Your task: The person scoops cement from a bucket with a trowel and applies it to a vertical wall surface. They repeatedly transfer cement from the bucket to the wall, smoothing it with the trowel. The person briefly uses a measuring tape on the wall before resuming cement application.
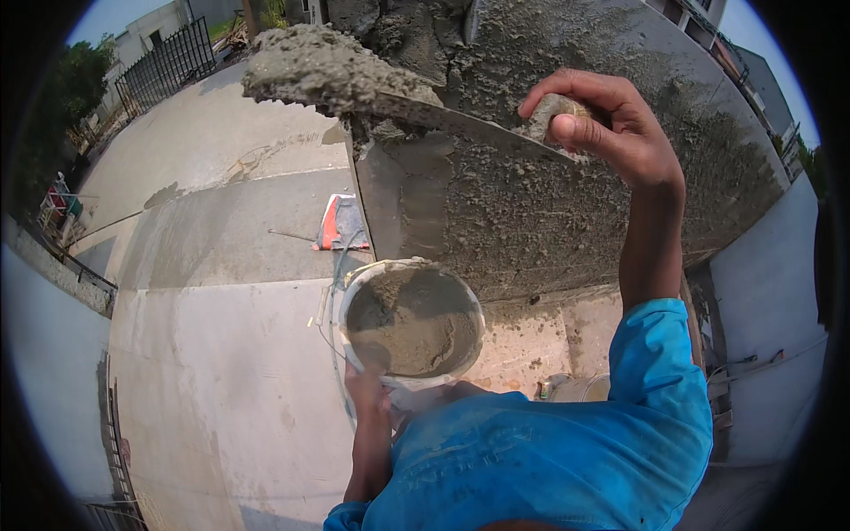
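Observation:
My right hand (611, 124) is raised at the upper right, fingers wrapped round the mortar-smeared handle of a trowel (487, 131). Its long blade points left, and a thick heap of wet grey mortar (328, 66) lies on the far end. Behind the blade stands a wall (531, 221) with rough, lumpy mortar over it and a smoother strip near its left edge. Low in the middle, my left hand (367, 389) grips the near left rim of a bucket (480, 310), its fingers partly hidden. Inside the bucket is wet grey mortar (412, 323).
A red, white and grey bag (341, 221) lies on the concrete floor (212, 354) beyond the bucket, with a thin hose (336, 292) running past the bucket's left side. Mortar splashes dot the tiles (522, 341) at the wall's foot. A dark metal gate (168, 66) stands far left.

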### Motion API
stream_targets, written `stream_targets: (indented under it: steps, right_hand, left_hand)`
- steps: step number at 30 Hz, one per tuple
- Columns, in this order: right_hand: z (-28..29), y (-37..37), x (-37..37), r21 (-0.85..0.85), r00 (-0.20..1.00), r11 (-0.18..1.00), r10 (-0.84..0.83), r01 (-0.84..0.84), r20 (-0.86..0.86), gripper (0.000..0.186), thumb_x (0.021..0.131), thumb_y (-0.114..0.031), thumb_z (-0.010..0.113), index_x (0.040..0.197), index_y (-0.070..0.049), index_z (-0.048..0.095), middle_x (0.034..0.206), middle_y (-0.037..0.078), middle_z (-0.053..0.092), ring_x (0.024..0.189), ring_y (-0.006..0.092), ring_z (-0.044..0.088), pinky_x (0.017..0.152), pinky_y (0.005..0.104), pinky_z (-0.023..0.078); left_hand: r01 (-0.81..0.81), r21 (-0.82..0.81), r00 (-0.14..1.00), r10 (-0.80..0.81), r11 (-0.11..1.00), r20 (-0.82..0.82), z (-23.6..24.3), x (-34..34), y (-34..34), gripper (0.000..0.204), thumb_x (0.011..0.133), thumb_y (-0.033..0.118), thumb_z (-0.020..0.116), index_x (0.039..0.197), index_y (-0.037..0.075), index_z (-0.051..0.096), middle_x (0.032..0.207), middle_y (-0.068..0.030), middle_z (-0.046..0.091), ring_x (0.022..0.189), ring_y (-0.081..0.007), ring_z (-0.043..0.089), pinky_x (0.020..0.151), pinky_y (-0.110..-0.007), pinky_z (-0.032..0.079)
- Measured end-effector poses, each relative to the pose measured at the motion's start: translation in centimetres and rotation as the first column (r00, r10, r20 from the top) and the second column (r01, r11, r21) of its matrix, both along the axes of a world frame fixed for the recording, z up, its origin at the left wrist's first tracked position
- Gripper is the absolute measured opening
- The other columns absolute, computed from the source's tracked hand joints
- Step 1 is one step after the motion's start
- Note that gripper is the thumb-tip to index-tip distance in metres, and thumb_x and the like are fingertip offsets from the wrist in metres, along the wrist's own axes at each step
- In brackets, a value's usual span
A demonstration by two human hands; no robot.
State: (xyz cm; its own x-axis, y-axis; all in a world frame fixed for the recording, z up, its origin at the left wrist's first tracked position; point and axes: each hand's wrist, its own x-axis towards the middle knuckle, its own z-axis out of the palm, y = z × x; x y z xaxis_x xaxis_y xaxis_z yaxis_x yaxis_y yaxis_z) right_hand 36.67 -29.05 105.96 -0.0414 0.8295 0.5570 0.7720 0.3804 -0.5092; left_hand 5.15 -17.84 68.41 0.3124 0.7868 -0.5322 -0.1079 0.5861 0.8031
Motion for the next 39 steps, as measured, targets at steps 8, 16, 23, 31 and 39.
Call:
stream_targets:
  steps: [8, 16, 23, 31, 39]
  right_hand:
    - [8.8, 2.0, 6.6, -0.141, 0.669, 0.68, -0.733, 0.719, -0.121, 0.02, 0.093, -0.03, 0.068, 0.098, -0.01, 0.068, 0.069, -0.002, 0.057, 0.054, 0.0052, 0.047, 0.047, 0.0214, 0.041]
    - [-1.5, -2.6, 4.3, -0.346, 0.916, 0.871, -0.237, 0.348, 0.324, 0.042, 0.092, -0.031, 0.069, 0.119, -0.004, 0.051, 0.1, 0.01, 0.057, 0.094, 0.0217, 0.057, 0.083, 0.04, 0.048]
    - [-23.8, -0.2, -0.6, -0.731, 0.744, 0.447, 0.189, 0.516, 0.641, 0.045, 0.092, -0.025, 0.062, 0.13, -0.004, 0.05, 0.103, 0.02, 0.067, 0.104, 0.0296, 0.067, 0.08, 0.0486, 0.054]
    - [-36.4, 1.5, 0.3, -0.944, 0.948, 0.127, 0.052, 0.304, 0.313, 0.039, 0.1, -0.035, 0.047, 0.11, -0.002, 0.066, 0.091, 0.017, 0.072, 0.087, 0.0319, 0.072, 0.073, 0.0464, 0.057]
    - [-33.1, 5.5, -2.0, -0.684, 0.627, 0.57, 0.339, 0.456, 0.701, 0.033, 0.102, -0.031, 0.048, 0.111, -0.006, 0.067, 0.089, 0.012, 0.07, 0.078, 0.0269, 0.071, 0.06, 0.0382, 0.056]
  left_hand:
    - [-0.028, -0.027, 0.995, 0.025, 0.999, -0.101, -1.7, -0.5, -1.2, 0.071, 0.07, -0.01, 0.047, 0.139, 0.006, 0.045, 0.109, -0.0147, 0.059, 0.088, -0.0283, 0.068, 0.057, -0.041, 0.063]
    - [-0.057, 0.081, 0.998, 0.058, 0.995, -0.011, -2.9, 0.6, 1.4, 0.072, 0.072, -0.007, 0.05, 0.142, 0.006, 0.046, 0.106, -0.0107, 0.062, 0.074, -0.0205, 0.063, 0.043, -0.029, 0.048]
    - [0.161, 0.102, 0.986, -0.164, 0.982, 0.023, -2.6, 3.7, 1.9, 0.064, 0.074, -0.009, 0.048, 0.137, 0.003, 0.05, 0.108, -0.0098, 0.062, 0.088, -0.0198, 0.066, 0.053, -0.029, 0.055]
    - [0.031, 0.171, 0.987, -0.058, 0.985, 0.153, -0.7, 7.3, 0.4, 0.055, 0.079, -0.011, 0.051, 0.134, -0.007, 0.051, 0.116, -0.014, 0.065, 0.102, -0.0207, 0.064, 0.091, -0.031, 0.049]
    - [0.064, 0.2, 0.998, -0.069, 0.978, 0.014, -2.1, 6.6, 0.3, 0.056, 0.075, -0.009, 0.047, 0.13, -0.006, 0.053, 0.1, -0.0086, 0.063, 0.065, -0.0094, 0.056, 0.046, -0.02, 0.04]
